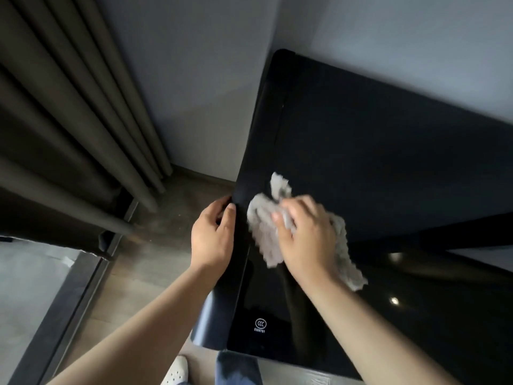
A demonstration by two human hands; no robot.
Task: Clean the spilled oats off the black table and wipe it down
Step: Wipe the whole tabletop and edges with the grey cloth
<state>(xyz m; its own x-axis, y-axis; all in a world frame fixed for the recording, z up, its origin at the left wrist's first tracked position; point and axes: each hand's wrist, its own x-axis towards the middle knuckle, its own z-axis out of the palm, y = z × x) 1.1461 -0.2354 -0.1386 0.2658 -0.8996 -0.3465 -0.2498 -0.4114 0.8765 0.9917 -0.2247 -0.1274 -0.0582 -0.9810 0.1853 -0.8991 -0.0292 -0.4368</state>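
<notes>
The black glossy table [374, 151] fills the right half of the view, its left edge running down the middle. My right hand [305, 237] presses a crumpled grey cloth [263, 232] onto the tabletop close to that left edge, fingers curled over the cloth. My left hand [212, 234] is cupped against the table's left edge beside the cloth, thumb on top of the rim and fingers below it. I cannot make out any oats on the dark surface or in the cupped hand.
Dark curtains [69, 120] hang at the left above a wooden floor [166, 218]. A grey wall [208, 79] stands behind the table. A white shoe [176, 370] and a blue trouser leg [238, 368] show below the table's near corner.
</notes>
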